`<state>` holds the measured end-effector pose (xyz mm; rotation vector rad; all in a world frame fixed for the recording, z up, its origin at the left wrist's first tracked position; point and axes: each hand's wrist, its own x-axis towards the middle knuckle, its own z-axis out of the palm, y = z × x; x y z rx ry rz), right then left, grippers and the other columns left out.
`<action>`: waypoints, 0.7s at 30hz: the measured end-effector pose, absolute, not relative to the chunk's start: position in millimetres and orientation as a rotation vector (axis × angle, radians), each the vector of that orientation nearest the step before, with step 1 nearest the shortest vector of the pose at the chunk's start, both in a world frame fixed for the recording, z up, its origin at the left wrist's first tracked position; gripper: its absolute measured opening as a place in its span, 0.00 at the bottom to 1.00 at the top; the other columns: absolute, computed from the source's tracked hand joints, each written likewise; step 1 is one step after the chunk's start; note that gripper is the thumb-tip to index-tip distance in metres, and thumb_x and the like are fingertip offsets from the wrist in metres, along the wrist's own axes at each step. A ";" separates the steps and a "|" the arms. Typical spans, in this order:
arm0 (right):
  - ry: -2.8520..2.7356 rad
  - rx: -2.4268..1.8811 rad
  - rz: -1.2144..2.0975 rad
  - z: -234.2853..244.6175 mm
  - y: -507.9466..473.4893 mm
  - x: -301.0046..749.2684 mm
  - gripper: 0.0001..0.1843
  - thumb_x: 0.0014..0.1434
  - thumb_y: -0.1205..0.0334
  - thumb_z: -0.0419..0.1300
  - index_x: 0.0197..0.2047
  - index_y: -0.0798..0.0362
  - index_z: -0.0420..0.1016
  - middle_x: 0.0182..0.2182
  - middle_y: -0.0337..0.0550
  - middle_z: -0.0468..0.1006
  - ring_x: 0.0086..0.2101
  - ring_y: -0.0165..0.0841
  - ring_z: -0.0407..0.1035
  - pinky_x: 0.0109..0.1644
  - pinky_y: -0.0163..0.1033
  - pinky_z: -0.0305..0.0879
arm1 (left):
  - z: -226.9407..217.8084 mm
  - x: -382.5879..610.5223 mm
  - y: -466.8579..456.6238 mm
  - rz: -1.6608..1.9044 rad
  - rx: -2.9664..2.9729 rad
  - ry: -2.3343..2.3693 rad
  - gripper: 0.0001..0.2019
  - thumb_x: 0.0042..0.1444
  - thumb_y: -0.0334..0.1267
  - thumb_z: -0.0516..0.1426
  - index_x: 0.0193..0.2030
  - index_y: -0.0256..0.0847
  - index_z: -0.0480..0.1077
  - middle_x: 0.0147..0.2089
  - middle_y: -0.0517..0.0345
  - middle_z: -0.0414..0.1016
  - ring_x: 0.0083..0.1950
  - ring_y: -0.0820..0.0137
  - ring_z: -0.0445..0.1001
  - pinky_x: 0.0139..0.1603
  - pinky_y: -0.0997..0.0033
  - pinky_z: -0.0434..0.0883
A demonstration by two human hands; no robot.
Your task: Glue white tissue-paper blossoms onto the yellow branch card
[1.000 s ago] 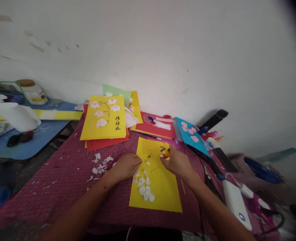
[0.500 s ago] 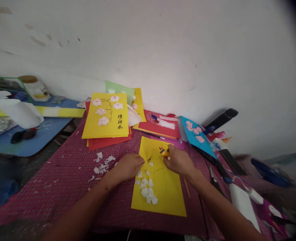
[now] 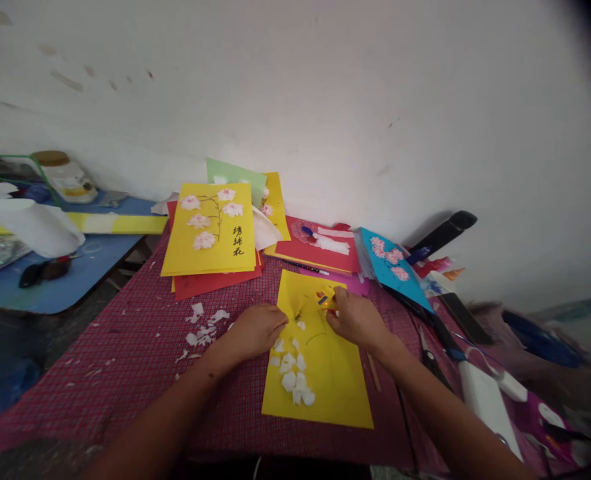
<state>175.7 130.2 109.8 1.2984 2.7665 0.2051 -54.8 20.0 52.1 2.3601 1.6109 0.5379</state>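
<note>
Head camera: grips a yellow handheld tool (image 3: pixel 327 297) in the right hand (image 3: pixel 359 320), above the far half of a yellow sheet (image 3: pixel 330 400) lying on the cloth-covered worktop (image 3: pixel 140 380). Rests the left hand (image 3: pixel 258 329) at the left edge of the same sheet, fingers drawn together at the tips; cannot tell an empty pinch from something small held there. Extends the tool leftward from the right hand, into the gap between the two hands. Has the sheet straight ahead, long axis running from near to far, with white paper pieces (image 3: pixel 299 383) gathered on its left half, just on the near side of the left hand and farther from the right. Shows thin curved lines (image 3: pixel 317 335) near the right hand and a small dark patch (image 3: pixel 298 315) near the left fingertips, too blurred to make out. Includes loose white scraps (image 3: pixel 203 333) on the worktop to the left, a flower card (image 3: pixel 209 230) with black writing atop a stack beyond, a blue sheet (image 3: pixel 393 273) with pink blossoms at far right, a thin stick (image 3: pixel 374 373) just beside the yellow sheet's right edge, and scissors (image 3: pixel 432 363) farther right.
</note>
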 end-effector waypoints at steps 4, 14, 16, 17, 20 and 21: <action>2.742 1.293 0.204 111.1 129.9 175.3 0.10 0.61 0.59 0.55 0.43 0.55 0.64 0.37 0.49 0.80 0.33 0.39 0.75 0.31 0.37 0.52 | 51.6 -55.0 20.3 0.540 2.367 1.610 0.13 0.67 0.36 0.48 0.38 0.39 0.74 0.39 0.53 0.78 0.43 0.64 0.75 0.46 0.65 0.69; 2.751 1.269 0.222 110.6 131.7 178.3 0.09 0.61 0.60 0.55 0.42 0.56 0.65 0.36 0.50 0.80 0.34 0.39 0.75 0.31 0.37 0.53 | 53.4 -56.0 20.8 0.529 2.357 1.618 0.13 0.68 0.37 0.48 0.38 0.40 0.73 0.38 0.54 0.78 0.41 0.65 0.75 0.44 0.67 0.68; 2.768 1.261 0.227 109.7 132.3 179.8 0.08 0.61 0.60 0.55 0.41 0.55 0.65 0.36 0.49 0.80 0.33 0.38 0.75 0.31 0.37 0.52 | 53.8 -55.8 20.6 0.522 2.356 1.619 0.13 0.67 0.37 0.49 0.39 0.40 0.74 0.39 0.54 0.78 0.42 0.65 0.75 0.44 0.67 0.68; 2.775 1.258 0.229 109.2 132.5 180.5 0.08 0.61 0.60 0.55 0.41 0.55 0.65 0.36 0.49 0.80 0.33 0.38 0.75 0.31 0.37 0.51 | 54.2 -55.6 20.5 0.520 2.356 1.622 0.13 0.67 0.37 0.49 0.39 0.40 0.74 0.39 0.54 0.78 0.42 0.65 0.75 0.44 0.67 0.68; 2.780 1.259 0.238 107.7 133.3 182.6 0.07 0.60 0.61 0.54 0.41 0.55 0.65 0.35 0.48 0.80 0.32 0.38 0.74 0.29 0.38 0.50 | 55.2 -55.5 20.4 0.515 2.351 1.622 0.13 0.67 0.37 0.49 0.39 0.39 0.74 0.38 0.54 0.77 0.41 0.65 0.75 0.43 0.67 0.68; 2.777 1.263 0.243 107.3 133.5 183.1 0.07 0.60 0.61 0.55 0.41 0.55 0.65 0.35 0.48 0.80 0.32 0.37 0.75 0.29 0.38 0.49 | 55.4 -55.6 20.5 0.516 2.351 1.617 0.13 0.67 0.36 0.49 0.39 0.39 0.74 0.38 0.54 0.77 0.41 0.65 0.75 0.43 0.67 0.68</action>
